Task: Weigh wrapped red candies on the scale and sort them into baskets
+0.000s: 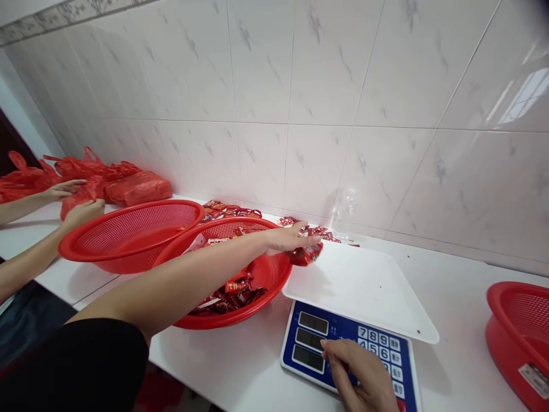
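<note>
My left hand (pixel 291 239) reaches across the red mesh basket (pixel 270 286) and is closed on a bunch of red candy packets (pixel 306 254), held just over the far-left corner of the white scale tray (pixel 364 289). My right hand (pixel 364 377) rests on the blue keypad of the electronic scale (pixel 309 346), fingers curled, a fingertip touching near the number keys. More red wrapped candies (pixel 234 292) lie in the bottom of the basket.
A second red basket (pixel 128 234) overlaps the first on the left. Another person's two hands (pixel 72 200) handle red plastic bags (pixel 128 186) at far left. A third red basket (pixel 518 337) sits at right. Loose candies (pixel 231 210) and a clear bottle (pixel 347 214) stand by the tiled wall.
</note>
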